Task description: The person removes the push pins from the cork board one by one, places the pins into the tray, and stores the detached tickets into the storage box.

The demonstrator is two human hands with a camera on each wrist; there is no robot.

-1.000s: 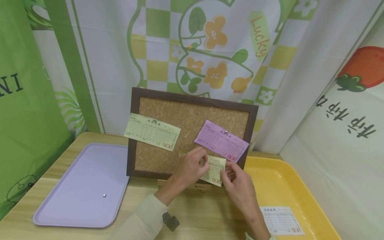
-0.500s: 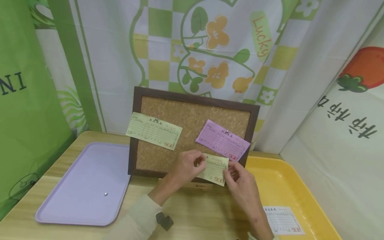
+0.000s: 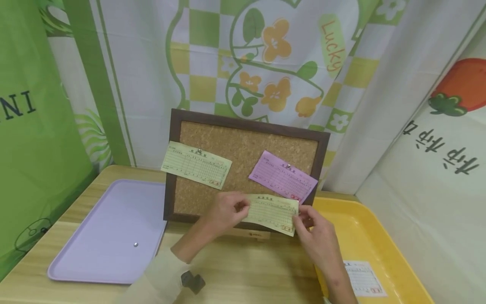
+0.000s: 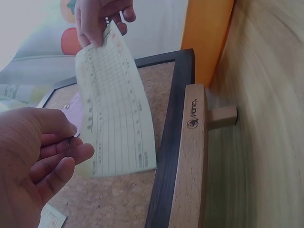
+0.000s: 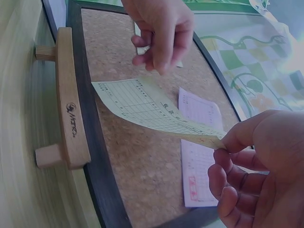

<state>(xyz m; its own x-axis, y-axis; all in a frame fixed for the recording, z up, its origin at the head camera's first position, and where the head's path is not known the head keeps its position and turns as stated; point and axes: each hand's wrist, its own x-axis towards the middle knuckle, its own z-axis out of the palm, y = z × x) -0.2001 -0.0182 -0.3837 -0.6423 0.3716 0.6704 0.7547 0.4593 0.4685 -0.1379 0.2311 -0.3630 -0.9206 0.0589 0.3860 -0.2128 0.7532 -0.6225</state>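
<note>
My right hand pinches the right end of a pale green receipt slip, held in front of the corkboard's lower part. The slip bows along its length, and its other end stands free of the board in the right wrist view. Just left of it, my left hand pinches a tiny thumbtack; only its dark point shows between the fingertips. The cork surface carries another green slip at left and a purple slip at right, each with a metal tack near its top edge.
A lilac tray at left holds one loose tack. At right, a yellow tray holds a white slip. The framed board leans on a wooden stand. A patterned curtain hangs behind.
My left hand has moved left, uncovering more of the green slip. My right hand has shifted right, taking the slip with it. The pinned slips stay in place on the board.
</note>
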